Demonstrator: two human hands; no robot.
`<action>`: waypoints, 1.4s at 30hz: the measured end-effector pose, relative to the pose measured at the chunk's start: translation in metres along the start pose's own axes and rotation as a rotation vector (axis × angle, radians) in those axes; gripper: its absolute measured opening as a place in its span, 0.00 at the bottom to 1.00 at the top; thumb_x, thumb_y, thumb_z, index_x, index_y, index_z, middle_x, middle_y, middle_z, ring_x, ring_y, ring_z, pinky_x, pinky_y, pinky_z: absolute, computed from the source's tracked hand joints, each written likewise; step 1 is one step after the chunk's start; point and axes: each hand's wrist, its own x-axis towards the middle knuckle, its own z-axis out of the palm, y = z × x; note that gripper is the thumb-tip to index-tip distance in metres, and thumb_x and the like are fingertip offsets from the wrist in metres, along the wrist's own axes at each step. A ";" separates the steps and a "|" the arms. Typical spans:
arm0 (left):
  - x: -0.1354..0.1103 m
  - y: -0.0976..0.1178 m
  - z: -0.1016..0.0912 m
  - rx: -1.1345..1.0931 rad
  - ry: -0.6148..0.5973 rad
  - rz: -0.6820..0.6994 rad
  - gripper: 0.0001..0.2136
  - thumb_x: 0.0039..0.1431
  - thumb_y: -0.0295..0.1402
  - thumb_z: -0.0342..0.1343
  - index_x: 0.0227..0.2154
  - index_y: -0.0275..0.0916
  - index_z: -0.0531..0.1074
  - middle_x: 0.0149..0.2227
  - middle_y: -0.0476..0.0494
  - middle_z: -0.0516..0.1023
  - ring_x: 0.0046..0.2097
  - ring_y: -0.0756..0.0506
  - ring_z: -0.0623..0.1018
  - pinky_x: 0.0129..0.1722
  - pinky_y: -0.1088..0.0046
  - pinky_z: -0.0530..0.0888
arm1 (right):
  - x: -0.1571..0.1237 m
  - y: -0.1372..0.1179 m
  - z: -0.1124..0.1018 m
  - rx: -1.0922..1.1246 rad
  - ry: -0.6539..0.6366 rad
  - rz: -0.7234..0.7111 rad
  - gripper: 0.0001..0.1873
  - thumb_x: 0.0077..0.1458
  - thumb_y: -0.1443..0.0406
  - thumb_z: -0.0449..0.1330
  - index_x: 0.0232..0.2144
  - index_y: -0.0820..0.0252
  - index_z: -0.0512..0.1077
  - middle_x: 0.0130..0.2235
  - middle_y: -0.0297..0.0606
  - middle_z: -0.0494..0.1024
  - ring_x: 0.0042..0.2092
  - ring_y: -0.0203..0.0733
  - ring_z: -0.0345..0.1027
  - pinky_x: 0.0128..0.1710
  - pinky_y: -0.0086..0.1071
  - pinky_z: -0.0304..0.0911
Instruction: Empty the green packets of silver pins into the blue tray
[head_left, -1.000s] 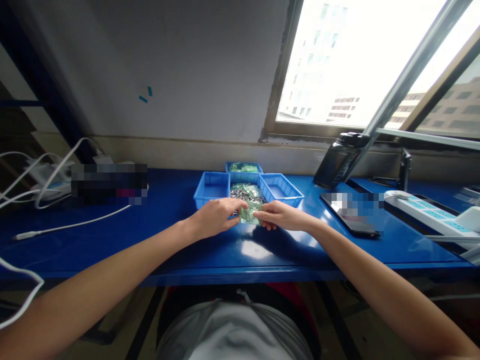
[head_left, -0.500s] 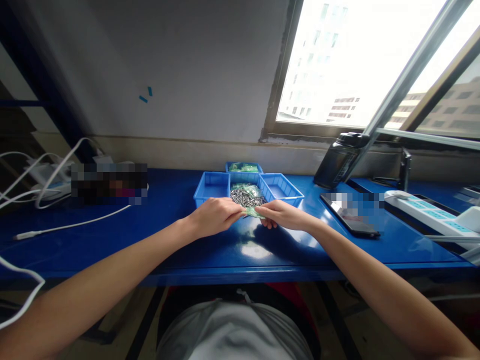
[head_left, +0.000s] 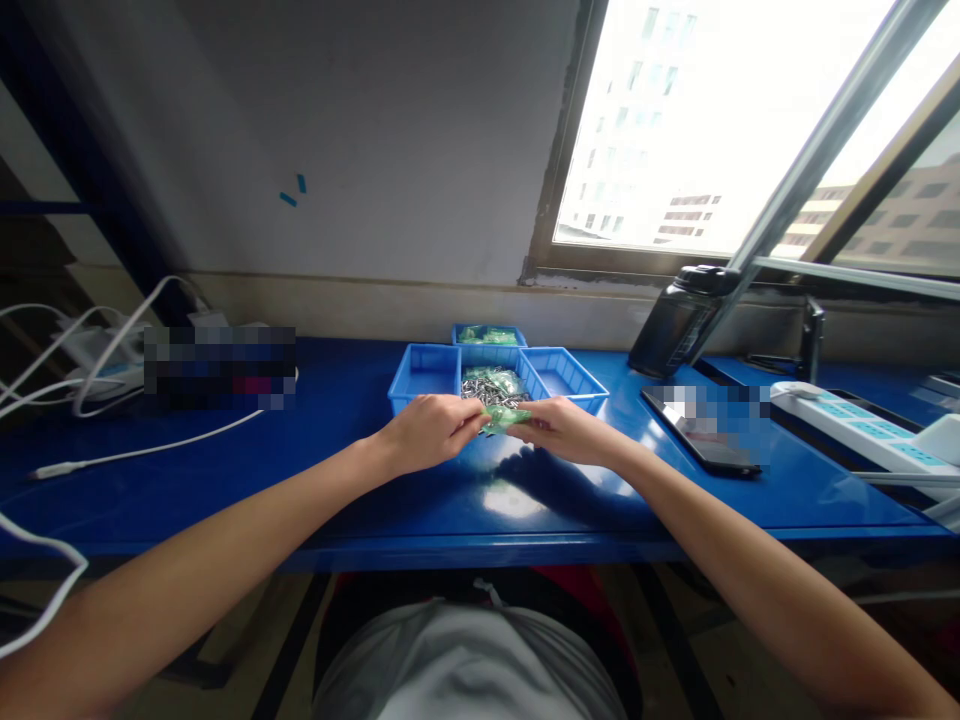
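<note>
A small greenish clear plastic bag is stretched between my two hands in front of the middle blue bin. My left hand is closed on its left end. On the other end, my right hand pinches it, fingers curled under. Small metal pieces, like screws or pins, fill the middle bin just behind the bag, with more green plastic lying over part of them. What the bag holds is too small to make out.
Beside the middle bin stand a left blue bin and a right blue bin. A rear blue bin contains green bags. To the right are a phone, a black bottle and a power strip. A white cable lies left.
The bag is now pulled flatter and wider between my hands. The fingers of my right hand, which hung below it, have curled in. The bins have not moved.
</note>
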 end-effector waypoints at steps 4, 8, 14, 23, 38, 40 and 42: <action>-0.001 0.002 -0.002 -0.016 -0.023 -0.038 0.12 0.63 0.35 0.42 0.31 0.37 0.68 0.27 0.48 0.74 0.29 0.50 0.73 0.29 0.77 0.64 | 0.001 0.004 0.002 0.047 -0.016 -0.018 0.18 0.58 0.55 0.50 0.27 0.62 0.68 0.24 0.36 0.73 0.24 0.33 0.63 0.25 0.26 0.55; 0.000 0.003 -0.003 -0.024 -0.009 -0.052 0.12 0.62 0.39 0.45 0.32 0.37 0.68 0.26 0.50 0.73 0.27 0.51 0.72 0.27 0.78 0.62 | 0.000 0.003 0.001 0.068 -0.018 -0.007 0.19 0.59 0.56 0.48 0.26 0.63 0.69 0.23 0.36 0.73 0.25 0.33 0.64 0.27 0.26 0.58; 0.000 0.000 0.001 -0.009 -0.014 -0.014 0.12 0.63 0.36 0.43 0.29 0.37 0.68 0.26 0.49 0.72 0.27 0.51 0.71 0.28 0.77 0.63 | 0.000 0.001 0.001 0.069 -0.037 0.044 0.23 0.60 0.54 0.46 0.23 0.62 0.69 0.23 0.36 0.73 0.24 0.33 0.64 0.26 0.26 0.58; 0.001 -0.001 0.003 -0.094 -0.016 -0.001 0.13 0.64 0.35 0.42 0.27 0.37 0.67 0.26 0.49 0.72 0.28 0.51 0.72 0.30 0.77 0.65 | -0.002 -0.003 -0.001 0.091 -0.041 0.013 0.26 0.59 0.53 0.47 0.19 0.64 0.70 0.20 0.36 0.72 0.22 0.32 0.62 0.25 0.25 0.56; 0.000 0.001 0.002 -0.104 -0.023 -0.010 0.13 0.64 0.35 0.41 0.27 0.37 0.66 0.26 0.48 0.72 0.28 0.50 0.72 0.30 0.77 0.65 | -0.003 -0.004 -0.002 0.098 -0.035 0.022 0.28 0.59 0.52 0.46 0.19 0.65 0.71 0.20 0.36 0.72 0.21 0.32 0.61 0.24 0.26 0.55; 0.000 0.000 0.002 -0.104 -0.022 -0.012 0.14 0.64 0.35 0.41 0.27 0.37 0.66 0.26 0.48 0.72 0.28 0.50 0.72 0.30 0.77 0.65 | -0.002 -0.004 -0.001 0.085 -0.032 0.021 0.27 0.59 0.52 0.46 0.19 0.64 0.71 0.20 0.36 0.72 0.21 0.32 0.61 0.24 0.25 0.55; 0.000 0.000 0.002 -0.105 -0.023 -0.010 0.13 0.64 0.35 0.41 0.27 0.37 0.66 0.26 0.48 0.72 0.29 0.50 0.72 0.30 0.77 0.65 | -0.002 -0.004 -0.001 0.069 -0.026 0.020 0.27 0.59 0.52 0.46 0.19 0.64 0.70 0.20 0.36 0.72 0.21 0.31 0.60 0.23 0.25 0.54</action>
